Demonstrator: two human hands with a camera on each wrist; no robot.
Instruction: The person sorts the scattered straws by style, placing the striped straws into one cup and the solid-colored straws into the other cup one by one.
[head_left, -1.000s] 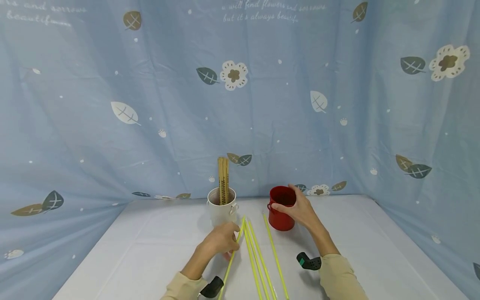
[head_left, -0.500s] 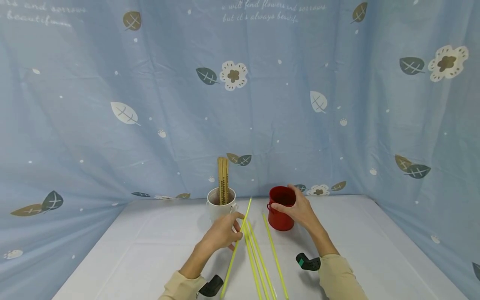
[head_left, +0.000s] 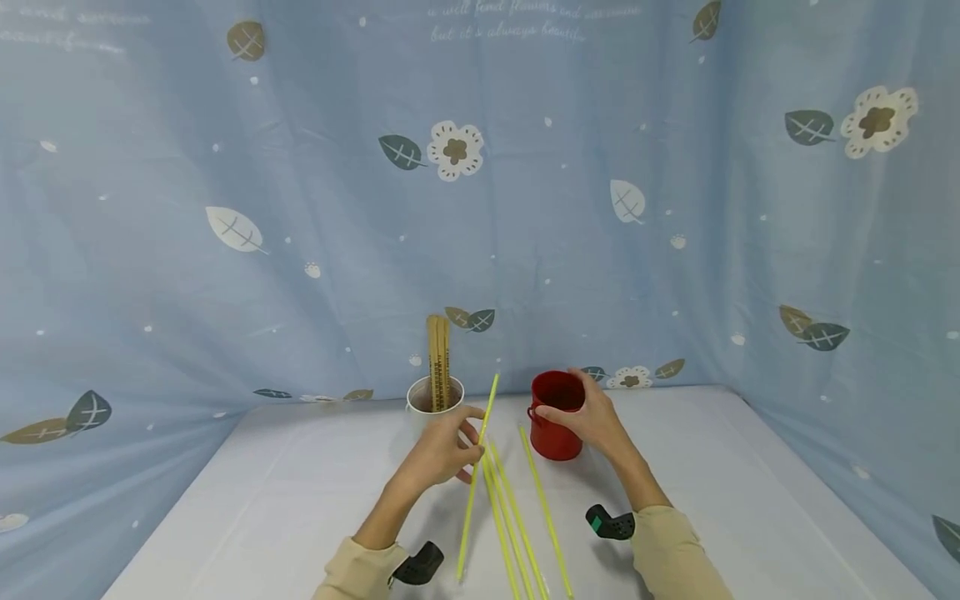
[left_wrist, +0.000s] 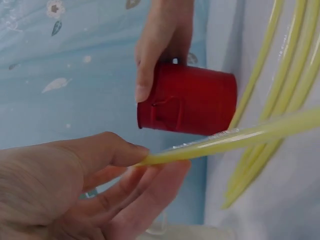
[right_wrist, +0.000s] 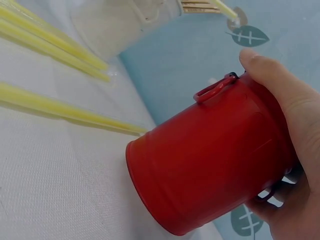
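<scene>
My left hand [head_left: 442, 450] pinches a thin yellow stick [head_left: 468, 521] between thumb and fingers. The stick is raised at a slant, its upper end between the two small buckets in the head view. The left wrist view shows the thumb pressing the yellow stick [left_wrist: 240, 141] against the fingers. On the right, my right hand [head_left: 600, 421] grips the rim of a red metal bucket [head_left: 557, 437], thumb on the near side. The red bucket [right_wrist: 205, 155] stands upright on the table and has small looped handles. Several more yellow sticks [head_left: 548, 521] lie between the hands.
A white bucket [head_left: 417, 423] stands behind my left hand, with several printed wooden sticks [head_left: 439, 358] upright in it. A white cloth covers the table [head_left: 300, 492]. Behind it hangs a blue patterned curtain [head_left: 360, 275].
My left hand has lifted the yellow stick from beside the others and moved it forward and up towards the buckets. The right hand stays on the red bucket.
</scene>
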